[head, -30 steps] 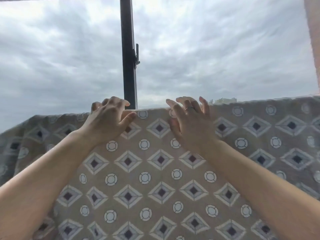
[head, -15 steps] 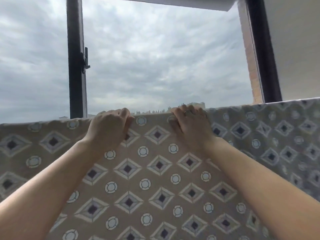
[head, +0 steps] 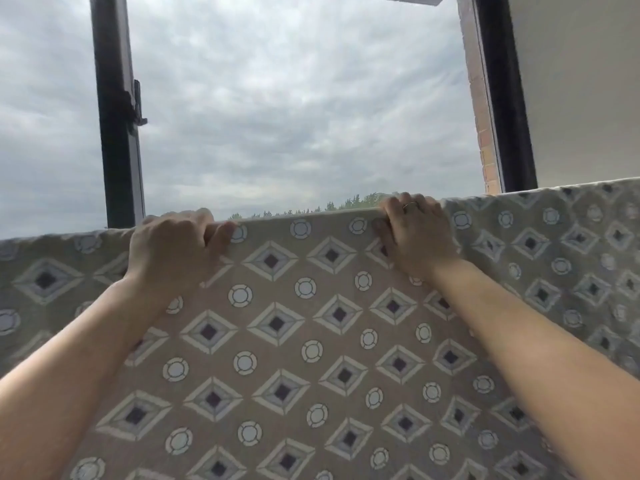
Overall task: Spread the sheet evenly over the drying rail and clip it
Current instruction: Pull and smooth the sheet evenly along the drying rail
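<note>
Grey clouds fill the open window behind a dark window frame [head: 117,133], with treetops [head: 346,204] far off. A patterned sheet [head: 311,341] hangs across the whole view, folded over a rail that is hidden under it. The left hand [head: 173,251] and the right hand [head: 415,237], well apart, both grip the top fold, fingers curled over the far side.

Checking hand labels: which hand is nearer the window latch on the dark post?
Left. The left hand grips the sheet at its top edge, below and slightly right of the latch; the right hand grips it much farther right.
</note>
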